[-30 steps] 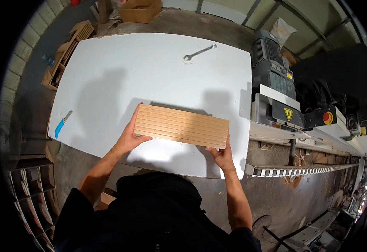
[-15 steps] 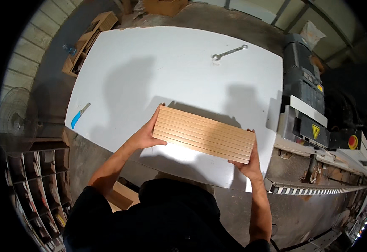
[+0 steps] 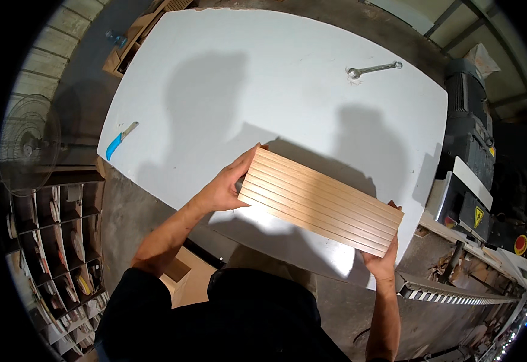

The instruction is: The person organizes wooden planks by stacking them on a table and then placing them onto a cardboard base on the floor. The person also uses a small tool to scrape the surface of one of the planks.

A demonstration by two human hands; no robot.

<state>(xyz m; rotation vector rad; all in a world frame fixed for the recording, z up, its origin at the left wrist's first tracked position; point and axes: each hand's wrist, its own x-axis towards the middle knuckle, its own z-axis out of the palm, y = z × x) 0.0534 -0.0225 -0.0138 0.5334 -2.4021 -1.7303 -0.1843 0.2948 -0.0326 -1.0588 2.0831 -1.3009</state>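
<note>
Between my two hands is a stack of light wooden strips (image 3: 319,202), lying long side by long side with straight dark lines between them. My left hand (image 3: 225,186) is closed on its left end, thumb toward the near edge and fingertips at the far corner. My right hand (image 3: 384,258) grips the right end, its fingers partly hidden behind the wood. The stack slants, right end nearer me, over the near part of a white table (image 3: 287,66); its underside is hidden. A blue-handled knife or small saw (image 3: 119,143) lies at the table's left edge.
A combination wrench (image 3: 374,70) lies at the far right of the table. Beyond the right edge stands a grey machine (image 3: 469,123) with a red button (image 3: 520,244). Compartmented shelving (image 3: 64,241) and a fan (image 3: 30,145) stand at left. A cardboard box (image 3: 194,280) sits below my left arm.
The stack has tilted slightly more, its right end now lower in the picture, with both hands still on it. The whole view has shifted, so table and tools appear higher, the wrench further right.
</note>
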